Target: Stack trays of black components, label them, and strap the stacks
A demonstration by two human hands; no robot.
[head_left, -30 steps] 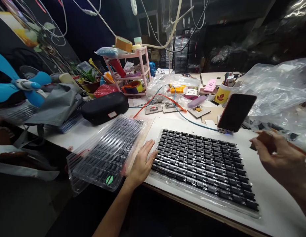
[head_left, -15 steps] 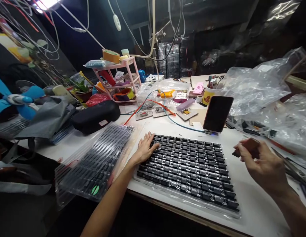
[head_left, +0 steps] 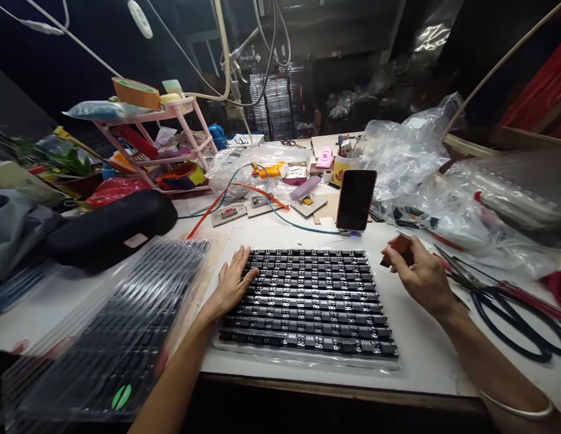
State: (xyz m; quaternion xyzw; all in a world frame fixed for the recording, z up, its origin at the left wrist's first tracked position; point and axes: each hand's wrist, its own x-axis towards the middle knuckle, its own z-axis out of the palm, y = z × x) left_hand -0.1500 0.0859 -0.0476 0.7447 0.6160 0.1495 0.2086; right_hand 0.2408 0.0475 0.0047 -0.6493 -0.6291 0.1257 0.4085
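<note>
A clear plastic tray (head_left: 307, 361) filled with rows of black circuit-board strips (head_left: 307, 301) is laid flat on the white desk (head_left: 420, 355), close to its front edge. The left hand (head_left: 233, 283) is rested at the tray's left side, with its fingers spread and its thumb laid over the ends of the upper strips; nothing is grasped by it. By the right hand (head_left: 414, 268), a small brown block (head_left: 400, 248) is pinched between thumb and fingers, to the right of the tray's far corner and apart from it. A pale bangle (head_left: 520, 413) is worn on the right forearm.

To the left of the tray, overlapping clear trays (head_left: 108, 319) are seen with dark strips inside and a round green sticker (head_left: 122, 397) near the front. Beyond these, a black case (head_left: 117, 226) is placed, and a pink shelf (head_left: 178, 111) is stood behind it, topped by a roll of tape (head_left: 136, 93). Behind the tray, a smartphone (head_left: 356, 202) is propped upright, with a blue cable (head_left: 303, 228) run leftward from its base. A mug (head_left: 342, 169) is set farther back, beside crumpled plastic bags (head_left: 398, 150). To the right of the tray, past the right hand, black-handled scissors (head_left: 478, 289) are laid with their blades parted.
</note>
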